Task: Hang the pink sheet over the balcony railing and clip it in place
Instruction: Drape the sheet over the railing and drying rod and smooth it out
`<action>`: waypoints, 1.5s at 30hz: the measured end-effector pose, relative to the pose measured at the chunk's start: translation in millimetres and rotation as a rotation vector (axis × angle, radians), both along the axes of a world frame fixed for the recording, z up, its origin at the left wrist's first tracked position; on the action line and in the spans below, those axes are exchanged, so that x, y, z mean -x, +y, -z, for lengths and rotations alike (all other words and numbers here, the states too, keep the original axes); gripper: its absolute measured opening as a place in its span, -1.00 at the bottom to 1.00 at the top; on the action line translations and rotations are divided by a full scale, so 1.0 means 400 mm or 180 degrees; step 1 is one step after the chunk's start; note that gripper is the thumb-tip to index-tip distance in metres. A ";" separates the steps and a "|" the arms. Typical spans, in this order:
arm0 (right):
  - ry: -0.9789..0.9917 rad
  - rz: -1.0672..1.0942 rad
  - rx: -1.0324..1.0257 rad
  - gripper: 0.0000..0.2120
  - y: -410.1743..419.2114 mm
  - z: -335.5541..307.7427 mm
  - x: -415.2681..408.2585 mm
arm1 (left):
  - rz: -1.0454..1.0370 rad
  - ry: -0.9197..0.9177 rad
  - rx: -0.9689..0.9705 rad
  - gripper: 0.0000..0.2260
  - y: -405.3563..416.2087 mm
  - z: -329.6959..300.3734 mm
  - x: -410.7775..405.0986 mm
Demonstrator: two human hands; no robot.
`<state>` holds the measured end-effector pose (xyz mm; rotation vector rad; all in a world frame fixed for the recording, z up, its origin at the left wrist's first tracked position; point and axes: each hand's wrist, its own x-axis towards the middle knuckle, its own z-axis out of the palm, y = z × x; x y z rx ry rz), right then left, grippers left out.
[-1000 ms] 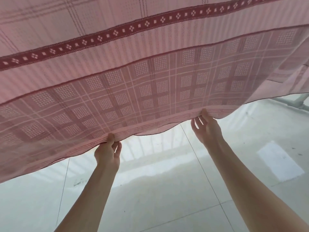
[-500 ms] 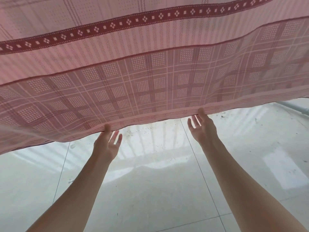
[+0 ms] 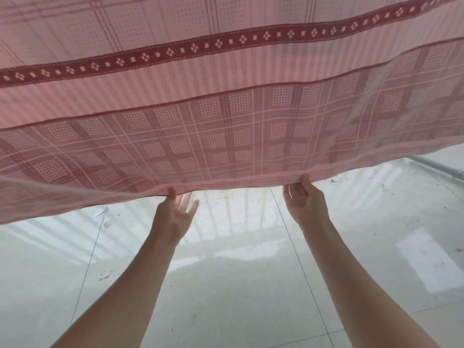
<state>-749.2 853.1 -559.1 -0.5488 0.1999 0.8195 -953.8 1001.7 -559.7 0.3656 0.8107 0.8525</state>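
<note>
The pink sheet (image 3: 226, 101), checked with a dark red band of diamonds, spreads flat and high across the upper half of the view. My left hand (image 3: 175, 214) pinches its near hem with the thumb on the cloth and the other fingers spread below. My right hand (image 3: 305, 199) grips the same hem further right, thumb on top. Both arms reach up and forward. The balcony railing is hidden behind the sheet; only its striped shadow falls on the floor. No clips are in view.
Pale glossy floor tiles (image 3: 226, 285) lie below, flecked with dirt. A grey metal pipe (image 3: 437, 168) shows at the right edge under the sheet. A small white scrap (image 3: 98, 212) lies on the floor at left.
The sheet's hem has straightened and the left side has lifted. Both hands have stayed on the hem, and my left hand's fingers have spread open below it.
</note>
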 end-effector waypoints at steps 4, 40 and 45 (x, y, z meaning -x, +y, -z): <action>0.0075 0.0023 0.0055 -0.90 -0.021 0.003 0.001 | -0.0151 -0.0371 0.0027 -0.84 -0.009 -0.002 -0.032; -0.4186 -0.2128 0.5558 -0.43 -0.419 -0.179 -0.012 | 0.3296 0.3090 -0.5588 -0.60 -0.348 -0.100 -0.115; -0.4094 -0.1787 0.5726 -0.43 -0.565 -0.206 -0.148 | 0.2920 0.2938 -0.6474 -0.58 -0.476 -0.181 -0.312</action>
